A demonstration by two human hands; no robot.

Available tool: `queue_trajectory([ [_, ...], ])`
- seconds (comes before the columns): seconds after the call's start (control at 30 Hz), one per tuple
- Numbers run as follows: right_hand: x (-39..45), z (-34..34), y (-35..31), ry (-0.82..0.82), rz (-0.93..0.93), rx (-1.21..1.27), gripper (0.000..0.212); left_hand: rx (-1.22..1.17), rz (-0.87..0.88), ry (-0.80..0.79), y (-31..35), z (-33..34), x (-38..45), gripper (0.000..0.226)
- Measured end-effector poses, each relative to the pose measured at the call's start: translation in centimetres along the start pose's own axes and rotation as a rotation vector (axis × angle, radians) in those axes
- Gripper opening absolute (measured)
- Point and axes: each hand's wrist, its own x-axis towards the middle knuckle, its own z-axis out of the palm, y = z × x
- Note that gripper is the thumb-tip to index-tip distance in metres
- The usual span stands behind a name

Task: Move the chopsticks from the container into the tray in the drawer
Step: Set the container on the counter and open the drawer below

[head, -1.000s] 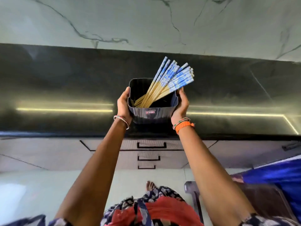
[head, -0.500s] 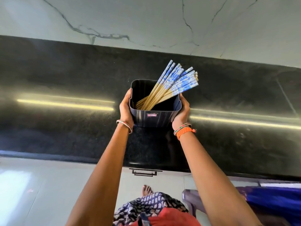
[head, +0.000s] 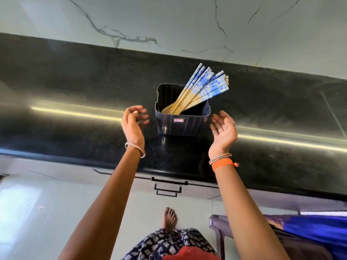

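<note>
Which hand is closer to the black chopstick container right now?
Left, narrowly. The left hand hangs just off the container's left wall; the right hand sits slightly farther off its right wall. Neither touches it.

Blue-and-white patterned chopsticks (head: 204, 87) with tan shafts, dark navy container (head: 183, 124), glossy black speckled counter (head: 75, 91).

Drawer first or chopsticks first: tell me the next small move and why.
Probably the drawer: lower one hand to the top drawer handle and pull. The container stands on the counter with the chopsticks inside, both the left hand and right hand hold nothing, and the drawers look closed.
</note>
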Motion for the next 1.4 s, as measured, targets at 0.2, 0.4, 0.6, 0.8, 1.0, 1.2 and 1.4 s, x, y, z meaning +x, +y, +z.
queue_trajectory([
  [0.2, -9.6, -3.6, 2.1, -0.309, -0.21, -0.344, 0.019, 0.167, 0.259, -0.037, -2.2, -7.7, -10.0, 0.027],
  [0.4, -14.5, -8.0, 8.2, -0.583, -0.321, -1.054, 0.02, 0.916, 0.142, -0.567, -7.3, -12.4, -13.8, 0.03],
  [0.6, -11.3, -7.4, 12.5, -0.8, -0.214, -1.633, 0.026, 1.519, 0.247, -0.936, -11.6, -11.8, -11.1, 0.06],
  [0.8, -9.0, -7.4, 15.4, -0.801, -0.121, -1.792, 0.028, 1.688, 0.251, -0.968, -13.5, -10.4, -9.3, 0.037],
  [1.0, -10.1, -7.4, 16.0, -0.564, -0.109, -1.644, 0.032, 1.771, 0.284, -0.78, -13.6, -9.1, -11.2, 0.029],
  [1.2, -12.5, -9.0, 16.2, -0.675, -0.184, -1.689, 0.025, 1.781, 0.313, -0.726, -13.0, -10.2, -13.6, 0.024],
  [1.4, -17.1, -10.6, 15.0, -0.751, -0.228, -1.793, 0.02, 1.798, 0.312, -0.783, -12.2, -12.6, -16.6, 0.018],
])
